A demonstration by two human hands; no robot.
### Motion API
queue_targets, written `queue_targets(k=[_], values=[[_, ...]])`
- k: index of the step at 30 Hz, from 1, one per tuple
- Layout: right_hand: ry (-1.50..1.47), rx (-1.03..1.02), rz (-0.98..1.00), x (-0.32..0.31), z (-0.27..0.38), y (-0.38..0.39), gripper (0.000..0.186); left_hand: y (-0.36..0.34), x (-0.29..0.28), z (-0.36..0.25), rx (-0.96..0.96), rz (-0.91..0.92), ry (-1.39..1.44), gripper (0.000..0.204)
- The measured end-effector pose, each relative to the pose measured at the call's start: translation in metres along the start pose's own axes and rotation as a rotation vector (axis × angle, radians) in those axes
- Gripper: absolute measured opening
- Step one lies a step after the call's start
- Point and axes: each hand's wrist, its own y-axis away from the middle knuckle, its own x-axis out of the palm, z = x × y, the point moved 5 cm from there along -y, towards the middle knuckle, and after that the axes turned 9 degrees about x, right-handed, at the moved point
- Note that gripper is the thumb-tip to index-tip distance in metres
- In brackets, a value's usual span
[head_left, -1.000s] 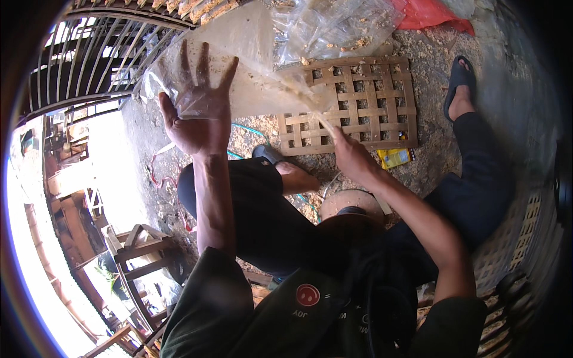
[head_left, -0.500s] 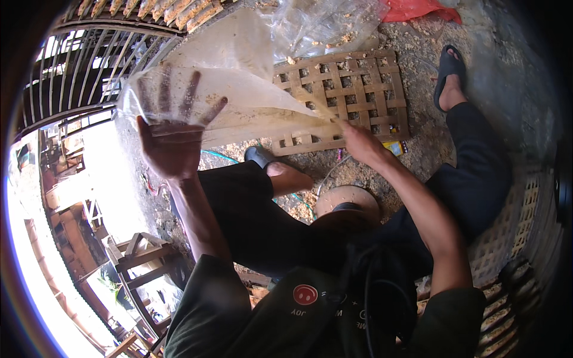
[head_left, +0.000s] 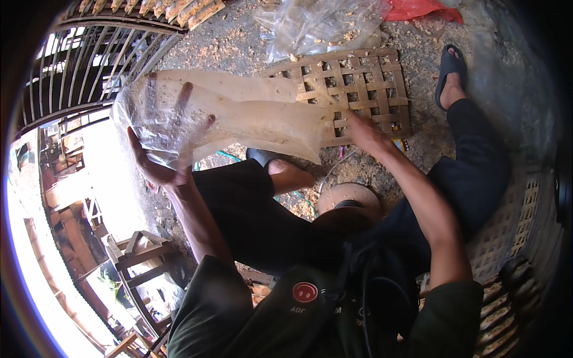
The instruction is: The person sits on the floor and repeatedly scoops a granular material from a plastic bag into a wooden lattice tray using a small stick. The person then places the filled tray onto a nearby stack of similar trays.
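Note:
My left hand (head_left: 164, 170) is raised at the left, its fingers spread and showing dimly through a cloudy clear plastic sheet or bag (head_left: 239, 113). Whether those fingers are inside the plastic or behind it, I cannot tell. The plastic is dusted with tan crumbs and stretches rightward over a woven bamboo panel (head_left: 358, 62). Close to its right end is my right hand (head_left: 365, 134), blurred, with fingers curled. A smeared, thin tan shape shows at those fingers, too unclear to name.
Crumpled clear plastic (head_left: 322, 27) and a red sheet (head_left: 421, 9) lie at the far side. Slatted wooden racks (head_left: 77, 71) stand at the upper left, a wooden frame (head_left: 143, 259) at the lower left. A round tan object (head_left: 352, 194) sits between my legs. Crumbs litter the floor.
The plastic's raised upper part has dropped, and its right end now hangs loose and wider. My left hand has tilted and shifted slightly left; my right hand has moved slightly right.

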Motion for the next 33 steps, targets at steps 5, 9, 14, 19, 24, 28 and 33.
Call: queue_targets(k=[5, 9, 14, 19, 24, 28, 33], values=[[-0.213, -0.237, -0.337, -0.046, 0.048, 0.025, 0.043, 0.003, -0.011, -0.009, 0.053, 0.001, -0.149, 0.063], [-0.144, -0.428, -0.22, -0.01, 0.069, 0.05, 0.042, -0.005, -0.005, 0.01, 0.02, 0.051, -0.023, 0.062], [-0.023, 0.021, 0.041, -0.016, 0.036, 0.029, 0.046, -0.003, -0.005, 0.003, 0.066, 0.117, -0.096, 0.063], [-0.226, -0.423, -0.279, -0.03, 0.096, 0.057, 0.046, 0.0, 0.001, 0.012, 0.033, 0.092, -0.055, 0.062], [0.044, -0.045, 0.045, 0.013, 0.01, 0.03, 0.044, 0.005, -0.007, -0.005, 0.07, 0.077, -0.047, 0.064], [-0.103, -0.046, -0.149, -0.032, 0.02, 0.03, 0.035, 0.011, -0.002, -0.009, 0.274, -0.372, -0.733, 0.064], [-0.157, -0.224, -0.142, -0.03, 0.045, 0.073, 0.036, -0.007, -0.004, -0.008, 0.127, 0.247, -0.122, 0.064]])
